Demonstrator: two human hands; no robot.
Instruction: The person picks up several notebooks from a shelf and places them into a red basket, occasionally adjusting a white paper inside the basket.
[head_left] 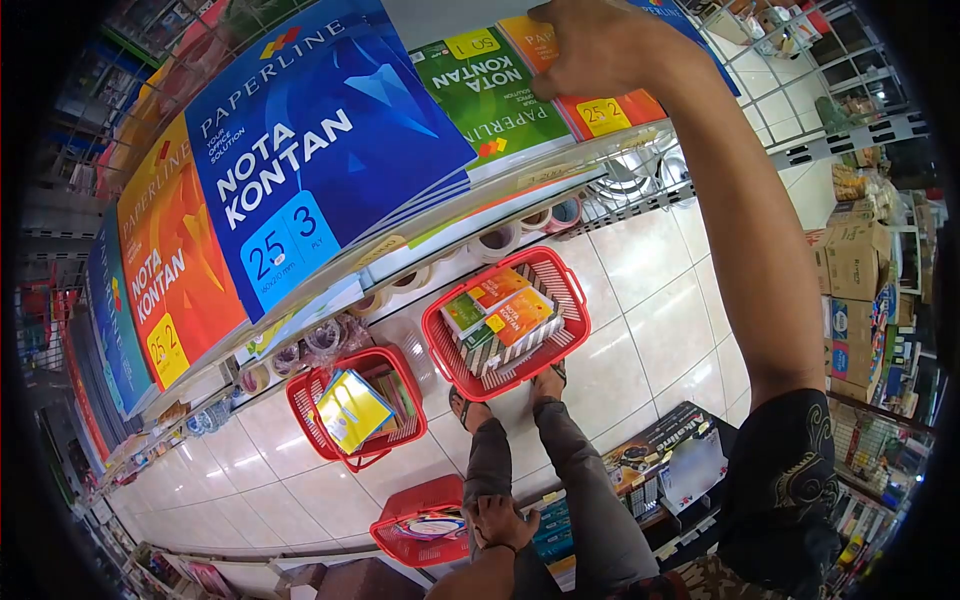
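Observation:
My right hand [598,55] reaches over the shelf at the upper right. Its thumb and fingers are apart against a small orange receipt book [527,38] marked NOTA KONTAN; some fingertips are hidden. Beside that lies a green receipt book [500,110] with a yellow label. A large stack of blue receipt books [325,150], labelled 25 and 3 ply, lies left of it, then large orange receipt books [165,240]. Down below, my left hand [500,523] rests on my leg, fingers stretched out and holding nothing.
On the tiled floor by my feet stands a red basket [568,325] with stacked receipt books [510,318]. A second red basket [305,415] holds yellow-covered books; a third red basket [440,495] is lower. Tape rolls [497,241] line a lower shelf. Cartons [855,270] are stacked right.

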